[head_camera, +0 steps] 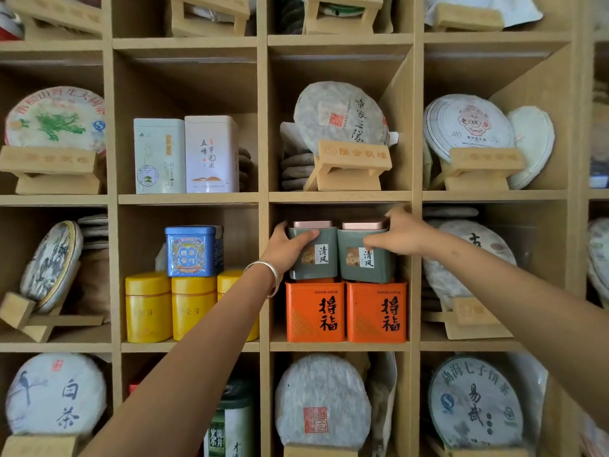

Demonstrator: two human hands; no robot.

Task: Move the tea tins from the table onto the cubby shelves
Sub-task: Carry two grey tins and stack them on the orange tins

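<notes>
Two grey-green tea tins sit side by side atop two orange tins (346, 311) in one cubby; the left hand (286, 248) grasps the left tin (313, 253), fingers wrapped round it; the right hand (400, 234) grips the right tin (365, 258)

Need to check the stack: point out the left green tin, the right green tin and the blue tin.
Left green tin (321, 258), head view, white label on its front.
Right green tin (369, 270), head view, lower front face.
Blue tin (190, 252), head view, front picture panel.
</notes>
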